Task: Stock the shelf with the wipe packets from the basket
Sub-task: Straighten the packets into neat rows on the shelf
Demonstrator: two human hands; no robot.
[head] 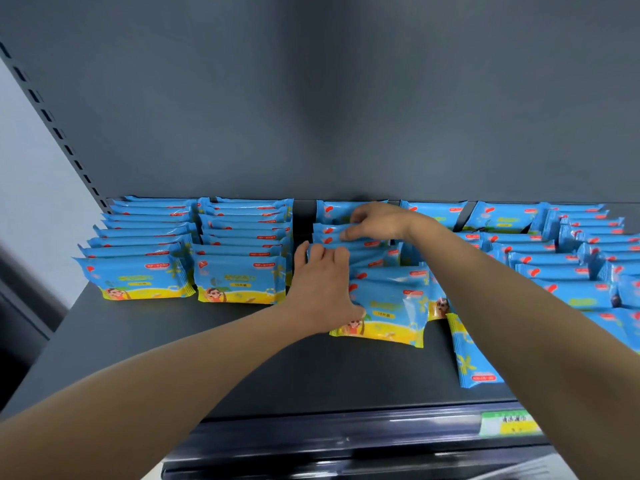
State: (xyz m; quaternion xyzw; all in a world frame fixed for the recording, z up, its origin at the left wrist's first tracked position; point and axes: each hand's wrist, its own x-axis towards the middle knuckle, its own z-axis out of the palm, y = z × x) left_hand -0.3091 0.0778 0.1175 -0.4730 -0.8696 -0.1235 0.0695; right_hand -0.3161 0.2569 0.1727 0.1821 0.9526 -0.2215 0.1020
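Left hand point(322, 282) grips the front blue-and-yellow plastic wipe packets point(384, 306) of a row on the dark grey metal shelf point(242, 358). Right hand point(375, 221) pinches a packet point(330, 231) nearer the back edge.

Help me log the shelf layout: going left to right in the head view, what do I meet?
Leftmost packet row → second packet row → left hand → third packet row, which it grips → loose sideways packet → crowded packet rows at right.

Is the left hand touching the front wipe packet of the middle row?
Touching. The head view shows the left hand holding the front wipe packet, its thumb lying against the packet's blue face with no gap.
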